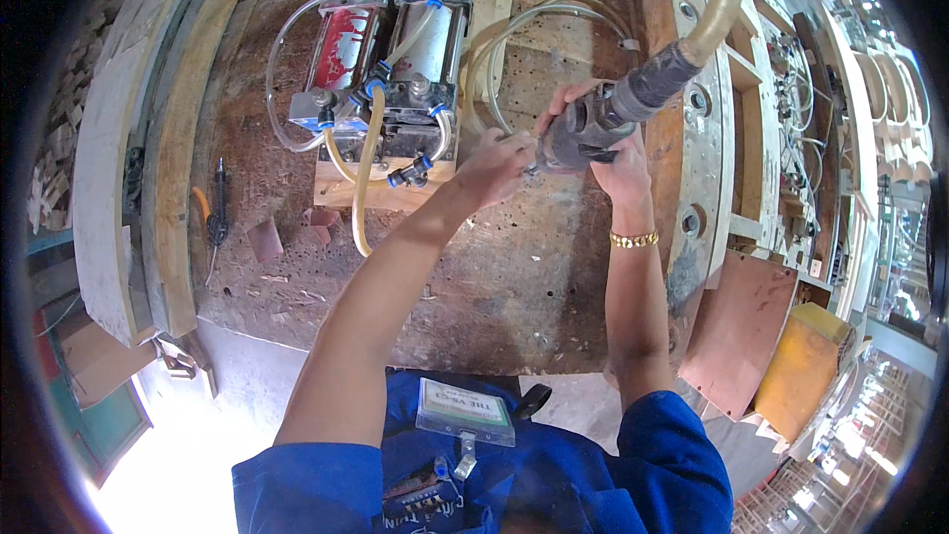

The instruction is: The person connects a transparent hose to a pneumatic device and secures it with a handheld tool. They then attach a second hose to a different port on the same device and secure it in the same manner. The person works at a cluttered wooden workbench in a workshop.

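Dark power tool (pixel 565 142) held over worktop (pixel 474 302), right of twin pneumatic cylinders (pixel 423 44). Right hand (pixel 625 172) wrapped round body, probably bearing weight and pull of hose (pixel 727 0). Left hand (pixel 494 166) bunched beside it, perhaps steadying; cannot tell whether it grips.

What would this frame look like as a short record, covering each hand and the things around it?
Right hand: gripping a dark handheld tool
Left hand: fingers at the tool's left side; contact unclear
Hose: thick, pale, joined to the tool
Left of tool: two metal units with tubing
Surface: worn wooden workbench
Also there: reddish-brown pieces
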Available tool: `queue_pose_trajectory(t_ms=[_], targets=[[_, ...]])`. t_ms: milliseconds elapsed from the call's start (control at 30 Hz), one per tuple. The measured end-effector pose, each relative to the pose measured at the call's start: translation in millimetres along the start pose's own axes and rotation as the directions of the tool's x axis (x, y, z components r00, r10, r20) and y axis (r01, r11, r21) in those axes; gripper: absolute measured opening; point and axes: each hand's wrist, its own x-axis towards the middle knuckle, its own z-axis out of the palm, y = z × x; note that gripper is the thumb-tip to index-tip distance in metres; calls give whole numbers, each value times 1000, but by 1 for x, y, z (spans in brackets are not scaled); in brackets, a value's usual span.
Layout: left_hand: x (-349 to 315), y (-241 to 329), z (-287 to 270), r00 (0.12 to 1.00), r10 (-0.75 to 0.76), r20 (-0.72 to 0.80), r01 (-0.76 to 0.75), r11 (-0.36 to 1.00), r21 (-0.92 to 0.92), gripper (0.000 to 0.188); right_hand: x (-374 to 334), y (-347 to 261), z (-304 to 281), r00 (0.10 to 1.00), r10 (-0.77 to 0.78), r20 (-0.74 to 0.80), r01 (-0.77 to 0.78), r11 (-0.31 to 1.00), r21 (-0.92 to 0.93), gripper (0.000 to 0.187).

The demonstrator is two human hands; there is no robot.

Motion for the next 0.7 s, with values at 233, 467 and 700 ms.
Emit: queue_pose_trajectory(t_ms=[233,467,700], targets=[[3,-2,2,999,33,-21,-30,992,124,27,18,8,10,979,-197,59,195,980,41,67],[4,-2,5,997,-1,-78,5,999,48,31,4,13,22,919,-277,-280,187,933,-308,56],[2,-4,5,996,57,-71,-52,996,76,32,-5,25,20,922,-324,-213,163,821,-547,54]])
